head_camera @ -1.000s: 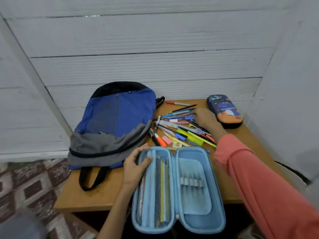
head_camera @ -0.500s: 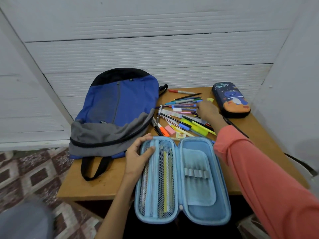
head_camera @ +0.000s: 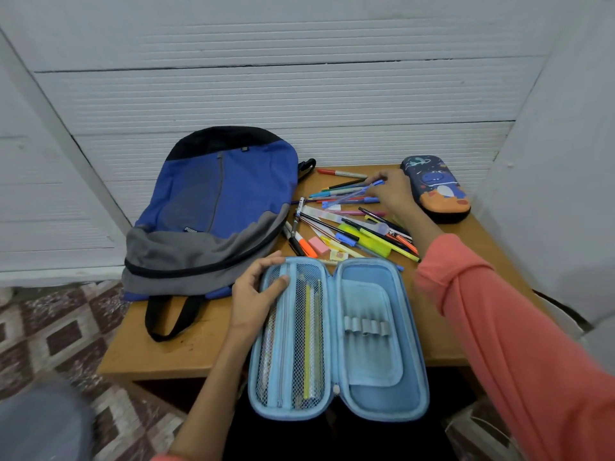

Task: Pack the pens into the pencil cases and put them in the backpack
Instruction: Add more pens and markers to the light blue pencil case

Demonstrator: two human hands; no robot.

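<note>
A light blue pencil case [head_camera: 372, 331] lies open at the table's near edge, with pens behind the mesh of its left half. My left hand [head_camera: 254, 292] grips that half's far left rim, thumb on the mesh. A heap of pens and markers [head_camera: 352, 227] covers the table's far middle. My right hand [head_camera: 392, 191] is over the back of the heap and pinches a blue-capped pen [head_camera: 357, 194], lifted at an angle. A dark space-print pencil case [head_camera: 436, 189] lies shut at the far right. The blue and grey backpack [head_camera: 213, 207] lies flat on the left.
The small wooden table [head_camera: 186, 354] stands against a white panelled wall [head_camera: 299, 94], with another white wall close on the right. A pink eraser [head_camera: 318, 244] lies by the heap. Patterned floor tiles [head_camera: 50, 331] show at the left.
My right hand has moved to the back of the heap and raised a blue-capped pen off it. My left hand has stayed on the open case.
</note>
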